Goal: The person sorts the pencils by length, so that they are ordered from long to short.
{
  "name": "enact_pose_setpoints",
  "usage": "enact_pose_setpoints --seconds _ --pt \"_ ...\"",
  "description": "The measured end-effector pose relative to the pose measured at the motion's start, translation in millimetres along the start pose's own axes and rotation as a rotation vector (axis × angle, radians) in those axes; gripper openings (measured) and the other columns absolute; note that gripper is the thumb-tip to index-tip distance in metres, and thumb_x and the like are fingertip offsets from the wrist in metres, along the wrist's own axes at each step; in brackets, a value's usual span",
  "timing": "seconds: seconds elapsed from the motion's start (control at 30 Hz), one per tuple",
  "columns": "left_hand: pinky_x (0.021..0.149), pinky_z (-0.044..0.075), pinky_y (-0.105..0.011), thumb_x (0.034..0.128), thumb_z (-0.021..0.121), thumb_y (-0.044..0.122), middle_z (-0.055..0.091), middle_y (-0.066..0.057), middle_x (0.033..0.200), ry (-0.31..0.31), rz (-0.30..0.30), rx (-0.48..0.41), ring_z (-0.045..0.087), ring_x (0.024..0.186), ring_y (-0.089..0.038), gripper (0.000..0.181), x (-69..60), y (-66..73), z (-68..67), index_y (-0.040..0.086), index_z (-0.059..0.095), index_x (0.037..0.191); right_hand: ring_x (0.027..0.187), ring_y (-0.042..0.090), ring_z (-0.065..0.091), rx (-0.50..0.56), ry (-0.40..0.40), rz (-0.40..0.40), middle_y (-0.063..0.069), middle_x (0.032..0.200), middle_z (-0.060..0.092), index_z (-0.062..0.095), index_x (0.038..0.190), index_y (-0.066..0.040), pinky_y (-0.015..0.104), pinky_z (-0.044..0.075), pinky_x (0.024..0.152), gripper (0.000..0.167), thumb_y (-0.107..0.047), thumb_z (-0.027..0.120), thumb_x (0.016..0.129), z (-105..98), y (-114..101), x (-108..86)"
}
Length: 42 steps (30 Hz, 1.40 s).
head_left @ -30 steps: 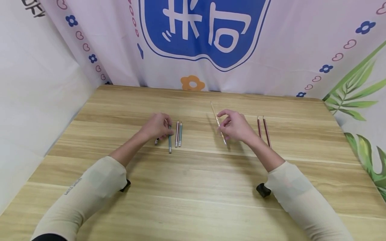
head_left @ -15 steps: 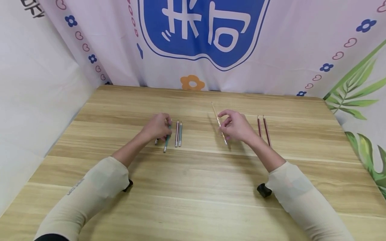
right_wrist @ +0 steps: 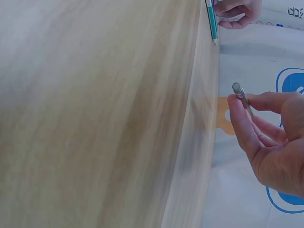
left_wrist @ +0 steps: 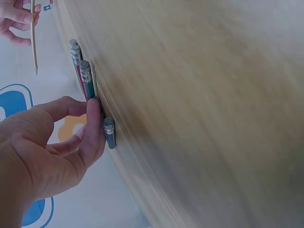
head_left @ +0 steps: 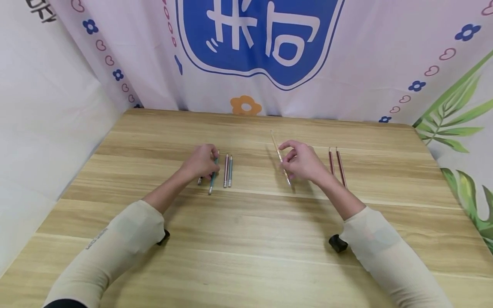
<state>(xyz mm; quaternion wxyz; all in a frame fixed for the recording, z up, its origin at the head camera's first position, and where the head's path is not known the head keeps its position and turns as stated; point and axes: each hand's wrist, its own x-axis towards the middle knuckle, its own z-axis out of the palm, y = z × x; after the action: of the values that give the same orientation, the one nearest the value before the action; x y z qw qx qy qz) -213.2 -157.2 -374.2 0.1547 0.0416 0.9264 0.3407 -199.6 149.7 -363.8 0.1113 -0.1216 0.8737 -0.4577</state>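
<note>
My left hand (head_left: 201, 161) pinches a teal pencil (head_left: 212, 184) between thumb and fingers, its eraser end toward me. Partly under that hand lies a dark pencil (head_left: 200, 181), whose eraser end also shows in the left wrist view (left_wrist: 109, 133). Just right of the hand, a dark red striped pencil (head_left: 226, 171) and a teal one (head_left: 230, 172) lie side by side. My right hand (head_left: 302, 161) holds a yellowish patterned pencil (head_left: 280, 159) by thumb and fingers, tilted, its shadow falling on the table. In the right wrist view its eraser end (right_wrist: 238, 89) faces the camera.
Two dark red pencils (head_left: 341, 167) lie on the wooden table (head_left: 246, 239) right of my right hand, partly behind the forearm. A printed curtain (head_left: 327, 98) hangs along the table's back edge. Black objects (head_left: 338, 243) show beside both sleeve cuffs.
The lower end of the teal pencil in my left hand has swung left, away from the two pencils lying beside it. My right hand and its pencil have barely shifted.
</note>
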Motion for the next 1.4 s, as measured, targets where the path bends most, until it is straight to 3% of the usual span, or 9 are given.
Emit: enact_pose_setpoints --seconds 0.3,0.53,0.63,1.07,1.4 --pt "0.058 0.064 -0.032 0.0883 0.068 -0.009 0.066 -0.015 0.075 -0.007 0.019 -0.061 0.066 0.057 -0.022 0.035 -3.3 -1.4 -8.3 -0.007 0.056 0.121 0.065 0.019 0.07 -0.021 0.015 0.044 0.022 0.096 0.071 0.057 0.135 0.006 0.038 0.066 0.061 0.046 0.008 0.07 0.09 -6.7 4.3 -2.6" --pt "0.058 0.065 -0.039 0.0877 0.067 -0.01 0.068 -0.018 0.077 0.014 0.11 -0.099 0.07 0.058 -0.03 0.035 -4.3 3.4 -14.6 -0.01 0.056 0.121 0.061 0.018 0.069 -0.076 0.031 0.087 0.021 0.099 0.071 0.056 0.136 0.005 0.032 0.064 0.057 0.048 0.005 0.072 0.091 -13.3 10.3 -7.5" --pt "0.059 0.065 -0.041 0.0882 0.067 -0.009 0.066 -0.015 0.079 0.025 0.123 -0.096 0.07 0.06 -0.031 0.034 -4.7 7.9 -15.3 -0.008 0.057 0.12 0.059 0.017 0.068 -0.087 0.034 0.1 0.02 0.099 0.07 0.056 0.137 0.005 0.033 0.064 0.057 0.048 0.004 0.071 0.091 -16.2 14.2 -8.9" --pt "0.061 0.065 -0.041 0.0855 0.068 -0.011 0.065 -0.015 0.082 0.015 0.172 -0.129 0.066 0.058 -0.023 0.034 -1.0 25.1 -3.1 -0.009 0.059 0.118 0.058 0.019 0.069 -0.11 0.058 0.119 0.022 0.098 0.071 0.056 0.137 0.006 0.033 0.064 0.056 0.047 0.007 0.069 0.091 -26.0 27.5 -16.8" --pt "0.064 0.066 -0.043 0.0883 0.072 -0.007 0.064 -0.014 0.083 -0.029 0.168 -0.14 0.065 0.057 -0.02 0.034 3.4 37.6 4.7 -0.007 0.059 0.119 0.058 0.016 0.067 -0.082 0.045 0.134 0.021 0.098 0.069 0.057 0.138 0.004 0.034 0.064 0.057 0.048 0.004 0.072 0.092 -30.2 36.5 -20.2"
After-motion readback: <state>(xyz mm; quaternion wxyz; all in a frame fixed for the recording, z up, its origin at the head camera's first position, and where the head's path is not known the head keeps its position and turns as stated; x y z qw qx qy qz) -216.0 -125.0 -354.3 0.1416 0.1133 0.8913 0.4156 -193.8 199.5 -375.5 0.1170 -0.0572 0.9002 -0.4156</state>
